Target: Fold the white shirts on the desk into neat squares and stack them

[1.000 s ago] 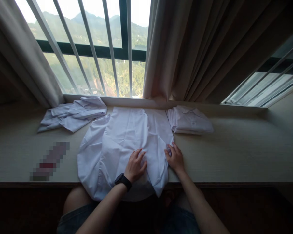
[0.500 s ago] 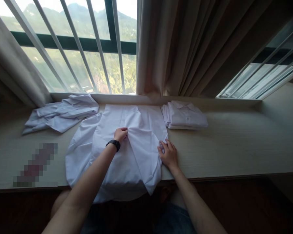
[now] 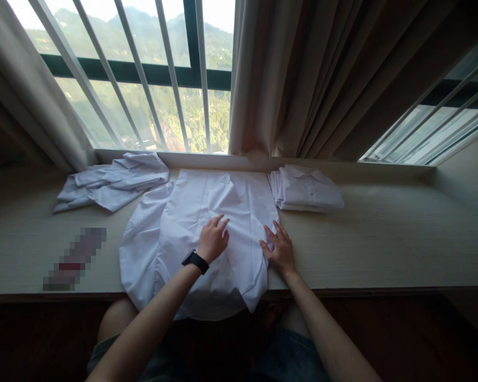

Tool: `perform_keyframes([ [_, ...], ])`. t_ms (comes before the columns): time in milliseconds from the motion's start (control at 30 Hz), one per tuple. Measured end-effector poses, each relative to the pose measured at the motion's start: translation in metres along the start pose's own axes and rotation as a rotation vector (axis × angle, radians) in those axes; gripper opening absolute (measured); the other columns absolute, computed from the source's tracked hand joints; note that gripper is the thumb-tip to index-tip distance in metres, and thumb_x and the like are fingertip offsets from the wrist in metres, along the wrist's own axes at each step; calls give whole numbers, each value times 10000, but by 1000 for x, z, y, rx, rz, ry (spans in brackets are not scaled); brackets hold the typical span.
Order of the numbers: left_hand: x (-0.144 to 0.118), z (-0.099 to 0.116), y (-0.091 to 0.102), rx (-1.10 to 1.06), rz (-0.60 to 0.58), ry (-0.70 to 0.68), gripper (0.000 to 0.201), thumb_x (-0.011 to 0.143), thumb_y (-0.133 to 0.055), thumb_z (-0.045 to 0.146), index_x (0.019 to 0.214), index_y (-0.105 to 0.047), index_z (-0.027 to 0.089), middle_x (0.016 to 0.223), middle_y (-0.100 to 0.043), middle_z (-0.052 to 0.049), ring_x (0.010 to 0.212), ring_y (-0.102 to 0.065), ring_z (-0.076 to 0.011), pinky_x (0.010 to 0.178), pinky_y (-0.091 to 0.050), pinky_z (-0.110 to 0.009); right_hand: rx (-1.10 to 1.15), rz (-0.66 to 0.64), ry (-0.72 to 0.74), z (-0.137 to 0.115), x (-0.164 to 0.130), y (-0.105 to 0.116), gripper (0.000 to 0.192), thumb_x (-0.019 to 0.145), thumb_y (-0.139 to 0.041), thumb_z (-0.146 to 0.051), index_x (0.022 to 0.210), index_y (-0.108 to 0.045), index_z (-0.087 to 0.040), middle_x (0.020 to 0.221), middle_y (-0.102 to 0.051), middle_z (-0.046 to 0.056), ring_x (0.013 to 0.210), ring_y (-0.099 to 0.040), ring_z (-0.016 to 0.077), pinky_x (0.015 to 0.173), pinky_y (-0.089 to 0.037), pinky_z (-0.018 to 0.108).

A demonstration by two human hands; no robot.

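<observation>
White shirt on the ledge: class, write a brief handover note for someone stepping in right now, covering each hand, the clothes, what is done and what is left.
Left hand: flat on the middle of the white shirt, open.
Right hand: open, pressing the shirt's right edge.
Shirt: spread on the ledge, right side folded inward, hem over the front edge.
Done: folded stack at right.
Left: this shirt's left side, plus the crumpled pile at left.

White shirt (image 3: pixel 191 212) spread flat on sill, right side folded inward
</observation>
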State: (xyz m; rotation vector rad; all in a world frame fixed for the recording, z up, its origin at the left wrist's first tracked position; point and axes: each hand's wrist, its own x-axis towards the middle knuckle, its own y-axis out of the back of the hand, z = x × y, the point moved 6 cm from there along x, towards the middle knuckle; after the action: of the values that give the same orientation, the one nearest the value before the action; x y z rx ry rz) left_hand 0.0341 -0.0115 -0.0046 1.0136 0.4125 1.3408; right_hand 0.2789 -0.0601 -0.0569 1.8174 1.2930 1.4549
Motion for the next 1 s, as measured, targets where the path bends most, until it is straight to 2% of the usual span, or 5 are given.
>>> perform_keyframes([
  [233, -87, 54, -41, 296, -155, -359, 469, 1005, -410, 400, 1434, -509, 239, 1534, -462, -86, 1461, -346, -284, 1205, -248, -549, -25, -86, 41, -4, -5, -9, 380, 917, -575, -431, 1219, -719, -248, 1525, -442, 72, 1381, -412, 309, 1155, -370, 483],
  [467, -110, 27, 36, 354, -59, -361, 424, 1003, -403, 290, 1386, -543, 171, 1545, -442, -106, 1510, -250, -262, 1246, -189, -508, -15, -77, 42, 0, -7, -11, 406, 907, -575, -456, 1229, -713, -251, 1512, -459, 70, 1376, -408, 310, 1150, -367, 497],
  [600, -139, -44, 105, 260, 196, -40, 392, 940, -500, 266, 1315, -580, 185, 1473, -511, -128, 1471, -325, -297, 1215, -265, -522, -3, -38, 69, -3, -10, -5, 417, 910, -564, -443, 1257, -690, -250, 1496, -475, 69, 1371, -411, 304, 1158, -352, 498],
  [767, -197, -156, 160, -409, 635, 777, 493, 807, -645, 209, 1283, -521, 168, 1328, -571, -157, 1317, -508, -290, 1139, -386, -488, 55, 57, 117, -30, -27, 8, 463, 934, -511, -430, 1318, -625, -199, 1479, -495, 82, 1415, -375, 285, 1184, -329, 472],
  [1000, -208, -161, 150, -1102, 429, 1047, 187, 814, -648, 204, 986, -621, 136, 843, -690, -82, 666, -672, -158, 652, -580, -306, 37, -79, 171, -49, -44, -6, 507, 932, -501, -423, 1376, -575, -190, 1501, -469, 107, 1448, -340, 308, 1180, -324, 507],
])
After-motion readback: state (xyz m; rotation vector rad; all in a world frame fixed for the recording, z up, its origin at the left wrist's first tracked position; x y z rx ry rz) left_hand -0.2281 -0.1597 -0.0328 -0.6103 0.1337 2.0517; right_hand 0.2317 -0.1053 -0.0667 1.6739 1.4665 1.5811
